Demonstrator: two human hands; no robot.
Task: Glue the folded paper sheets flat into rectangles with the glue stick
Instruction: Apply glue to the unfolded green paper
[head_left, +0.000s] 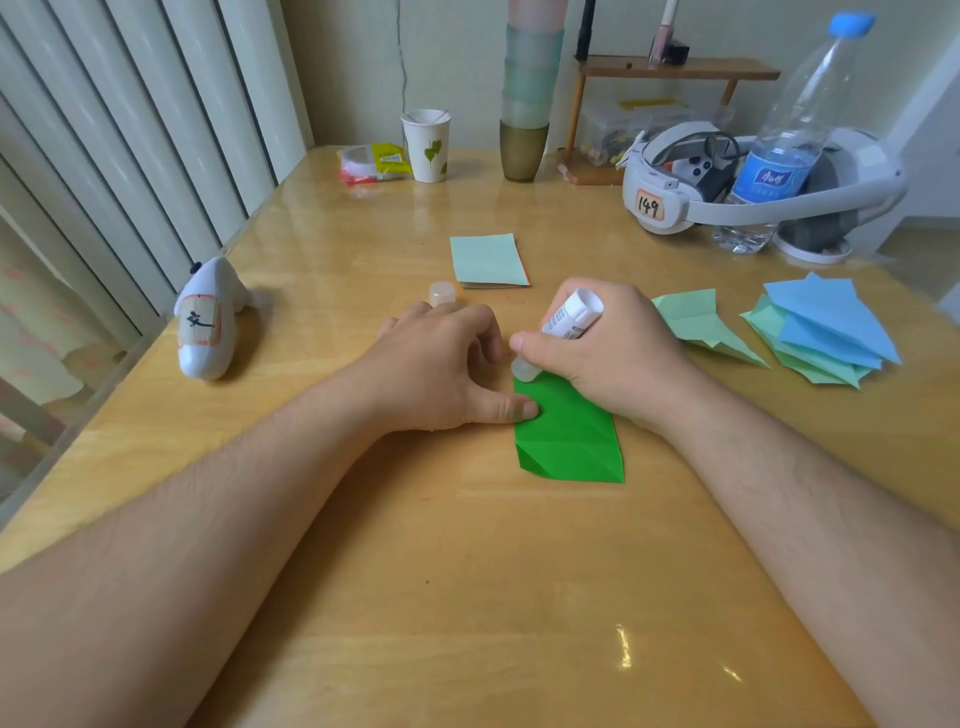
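Observation:
A dark green folded paper sheet (569, 441) lies flat on the wooden table (467, 597). My right hand (613, 353) grips a white glue stick (569, 317), its tip down on the sheet's far left corner. My left hand (441, 369) sits left of the sheet, thumb pressing its left edge, fingers curled on the table. The glue stick's cap (442, 293) stands just beyond my left hand. A pale green rectangle stack (488, 260) lies farther back. Folded pale green paper (701, 325) and a blue and green folded pile (826, 330) lie to the right.
A white toy figure (210, 319) lies at the left edge. At the back stand a paper cup (427, 145), a tape roll packet (371, 163), a stack of cups (524, 104), a headset (675, 182), a water bottle (789, 140) and a small wooden shelf (670, 73).

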